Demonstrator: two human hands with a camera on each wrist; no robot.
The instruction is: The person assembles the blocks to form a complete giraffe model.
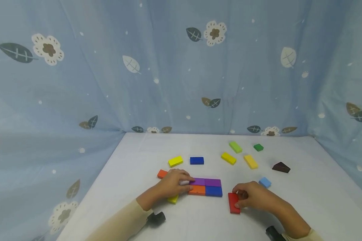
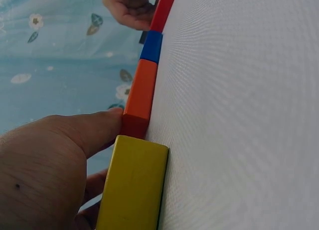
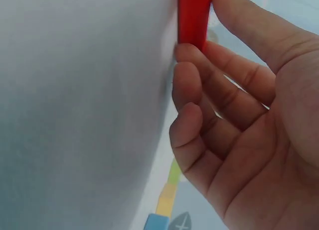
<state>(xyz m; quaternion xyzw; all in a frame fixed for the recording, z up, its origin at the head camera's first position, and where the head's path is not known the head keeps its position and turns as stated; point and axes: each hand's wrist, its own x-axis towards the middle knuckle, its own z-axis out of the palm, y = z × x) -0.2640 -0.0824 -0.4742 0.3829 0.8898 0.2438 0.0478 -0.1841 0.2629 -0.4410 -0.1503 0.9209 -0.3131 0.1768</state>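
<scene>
Four rectangular blocks lie together as a two-by-two slab: two purple blocks (image 1: 213,182) along the far side, an orange block (image 1: 197,190) and a blue block (image 1: 214,191) along the near side. My left hand (image 1: 172,184) rests at the slab's left end, its thumb at the orange block's end and a fingertip on the left purple block. A yellow block (image 2: 133,185) lies partly beneath this hand. Right of the slab, a red block (image 1: 233,203) lies with its long side pointing toward me. My right hand (image 1: 254,195) pinches it between thumb and fingers.
Behind the slab are a yellow block (image 1: 175,161), a dark blue block (image 1: 196,160) and another yellow block (image 1: 228,158). An orange block (image 1: 162,173) peeks out past the left hand. Farther right lie green blocks (image 1: 235,147), a dark brown triangle (image 1: 281,167) and a light blue block (image 1: 264,182).
</scene>
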